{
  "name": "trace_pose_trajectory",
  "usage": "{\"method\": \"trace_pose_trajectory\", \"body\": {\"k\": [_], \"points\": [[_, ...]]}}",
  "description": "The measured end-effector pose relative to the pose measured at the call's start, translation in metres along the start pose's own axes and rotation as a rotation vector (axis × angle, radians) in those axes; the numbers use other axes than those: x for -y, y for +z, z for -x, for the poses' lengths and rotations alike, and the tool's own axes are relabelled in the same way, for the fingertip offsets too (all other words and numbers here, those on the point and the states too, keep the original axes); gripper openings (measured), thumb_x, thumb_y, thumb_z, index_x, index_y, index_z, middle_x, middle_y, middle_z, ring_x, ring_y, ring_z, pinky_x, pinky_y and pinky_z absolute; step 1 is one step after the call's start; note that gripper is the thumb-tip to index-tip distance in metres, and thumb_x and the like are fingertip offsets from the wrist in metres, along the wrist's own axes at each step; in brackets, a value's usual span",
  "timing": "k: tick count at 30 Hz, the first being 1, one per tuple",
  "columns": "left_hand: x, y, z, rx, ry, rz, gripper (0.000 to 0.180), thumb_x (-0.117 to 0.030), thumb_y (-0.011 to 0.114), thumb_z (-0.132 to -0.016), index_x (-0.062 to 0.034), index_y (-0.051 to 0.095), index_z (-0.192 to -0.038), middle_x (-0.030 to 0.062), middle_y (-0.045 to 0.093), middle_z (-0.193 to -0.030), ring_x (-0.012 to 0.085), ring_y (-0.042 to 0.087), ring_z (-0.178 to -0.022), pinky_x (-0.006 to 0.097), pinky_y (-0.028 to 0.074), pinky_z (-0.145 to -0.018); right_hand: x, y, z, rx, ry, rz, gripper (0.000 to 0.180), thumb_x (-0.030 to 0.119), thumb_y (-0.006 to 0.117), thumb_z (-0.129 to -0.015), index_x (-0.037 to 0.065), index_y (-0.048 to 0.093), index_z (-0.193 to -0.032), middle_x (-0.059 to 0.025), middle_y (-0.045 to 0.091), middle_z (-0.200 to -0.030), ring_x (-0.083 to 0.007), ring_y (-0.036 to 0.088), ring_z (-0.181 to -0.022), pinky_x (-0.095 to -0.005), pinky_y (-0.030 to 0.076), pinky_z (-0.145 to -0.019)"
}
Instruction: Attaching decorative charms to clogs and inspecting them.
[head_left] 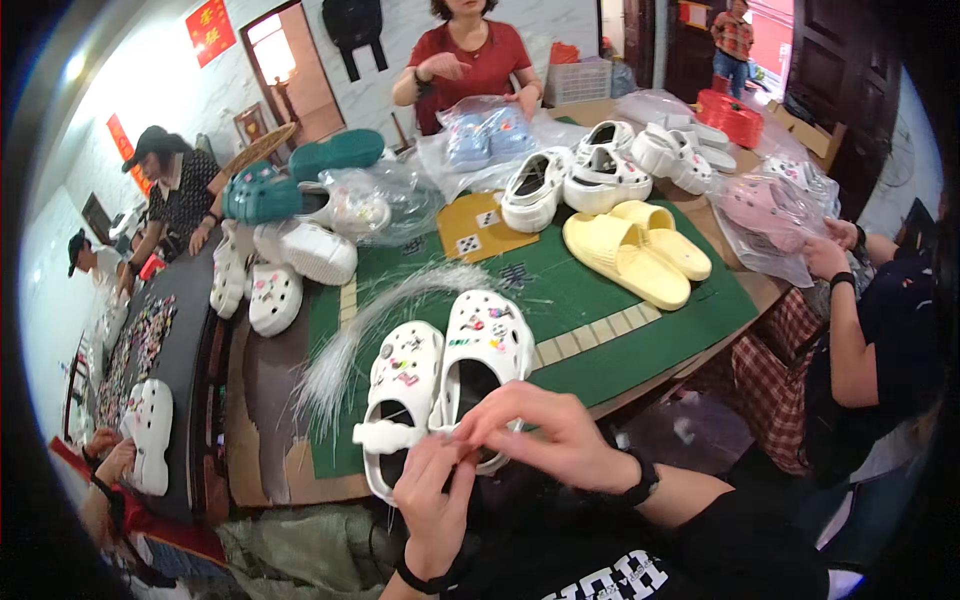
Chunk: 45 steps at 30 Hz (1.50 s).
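A pair of white clogs with colourful charms stands before me at the table's near edge: the left clog point(406, 365) and the right clog point(488, 335). A white heel strap point(388, 436) crosses the left clog's opening. My left hand point(432, 492) and my right hand point(550, 440) meet over the heels, fingertips pinched together. What they pinch is small and hidden by the fingers. Beside the left clog lies a fanned bundle of thin clear plastic strands point(345, 365).
Yellow slides point(630, 255) and several white clogs point(535, 190) stand farther back on the green mat point(400, 290). Teal clogs point(262, 193) sit at the far left. Across the table a person in red point(480, 60) stands by bagged blue shoes point(485, 138). At right, another person's hands point(830, 250) touch bagged pink clogs point(765, 210).
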<state>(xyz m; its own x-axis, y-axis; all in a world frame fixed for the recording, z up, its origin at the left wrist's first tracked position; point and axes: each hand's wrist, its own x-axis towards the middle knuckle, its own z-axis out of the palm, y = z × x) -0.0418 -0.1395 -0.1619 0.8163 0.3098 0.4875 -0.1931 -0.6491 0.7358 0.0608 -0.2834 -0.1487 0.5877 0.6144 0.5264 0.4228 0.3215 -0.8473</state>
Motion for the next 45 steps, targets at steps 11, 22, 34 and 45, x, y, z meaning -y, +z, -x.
{"method": "trace_pose_trajectory", "body": {"k": [11,22,34,45], "points": [[0.021,-0.009,0.006,-0.074,-0.064,0.123,0.015,0.007,0.058,-0.086,0.0023,0.067,-0.097,0.0091,0.065,-0.083,0.0130,0.061,-0.071,0.024,0.047,-0.066,0.013,-0.029,-0.002,0.269,0.396,-0.285,0.021,0.005,0.055,-0.095,-0.003,0.063,-0.113,-0.0070,0.068,-0.101,-0.0150,0.064,-0.090,-0.0253,0.050,-0.079],[0.018,-0.014,0.019,0.082,-0.233,0.378,0.029,0.011,0.064,-0.080,-0.0001,0.067,-0.107,0.0105,0.069,-0.095,0.0202,0.067,-0.086,0.029,0.052,-0.076,0.018,0.005,-0.010,0.480,0.159,-0.081,0.024,-0.003,0.061,-0.083,0.001,0.069,-0.106,-0.0099,0.070,-0.103,-0.0275,0.066,-0.100,-0.0327,0.051,-0.089],[0.041,-0.040,0.041,-0.271,-0.346,0.343,0.013,0.006,0.055,-0.090,0.0032,0.067,-0.095,0.0107,0.069,-0.089,0.0164,0.066,-0.082,0.025,0.049,-0.074,0.034,-0.047,-0.028,-0.626,-0.369,0.322,0.017,0.003,0.051,-0.092,-0.002,0.063,-0.104,-0.0165,0.064,-0.102,-0.0214,0.060,-0.092,-0.0334,0.049,-0.083],[0.041,-0.051,0.050,-0.406,-0.372,0.217,0.020,-0.011,0.051,-0.100,0.0021,0.065,-0.105,0.0102,0.067,-0.087,0.0173,0.063,-0.074,0.032,0.051,-0.070,-0.067,0.046,-0.034,0.395,-0.196,0.793,0.022,0.015,0.068,-0.080,0.006,0.051,-0.092,-0.0100,0.053,-0.076,-0.0301,0.057,-0.074,-0.0406,0.045,-0.066]]}}
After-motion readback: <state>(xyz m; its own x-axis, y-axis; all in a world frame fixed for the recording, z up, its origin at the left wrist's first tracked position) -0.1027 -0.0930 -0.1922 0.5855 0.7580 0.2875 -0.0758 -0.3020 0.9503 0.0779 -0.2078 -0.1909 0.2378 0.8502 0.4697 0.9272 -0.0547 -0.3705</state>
